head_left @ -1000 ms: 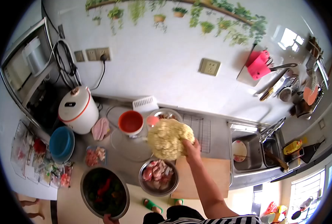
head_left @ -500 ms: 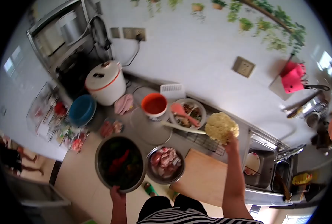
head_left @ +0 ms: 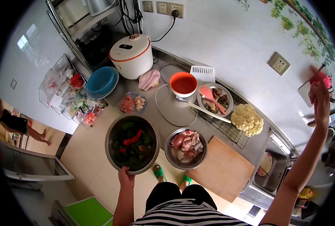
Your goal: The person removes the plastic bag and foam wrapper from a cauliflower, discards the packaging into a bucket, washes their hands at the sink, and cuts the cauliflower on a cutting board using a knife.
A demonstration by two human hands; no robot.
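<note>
My left hand (head_left: 126, 177) grips the near rim of a large steel bowl (head_left: 156, 150) that holds dark green peppers (head_left: 139, 152) and a red pepper (head_left: 133, 138). Up at the right, my right hand (head_left: 319, 94) reaches toward the wall with fingers stretched out, holding nothing visible. A pink holder (head_left: 326, 80) on the wall is nearest to it. A cauliflower (head_left: 247, 119) rests at the right end of a wire rack (head_left: 237, 141). Beside the large bowl, a smaller steel bowl (head_left: 169, 157) contains raw meat (head_left: 186, 145).
A wooden cutting board (head_left: 222, 169) lies before the sink (head_left: 267, 180). Behind are a rice cooker (head_left: 131, 62), blue basins (head_left: 101, 83), an orange bowl (head_left: 183, 83), a plate with a pink spoon (head_left: 212, 100) and a long-handled knife (head_left: 209, 112). Another person (head_left: 15, 122) is at far left.
My right hand has let go of the cauliflower, leaving it on the rack, and has risen toward the wall at the right. My left hand stays on the bowl. The view has shifted.
</note>
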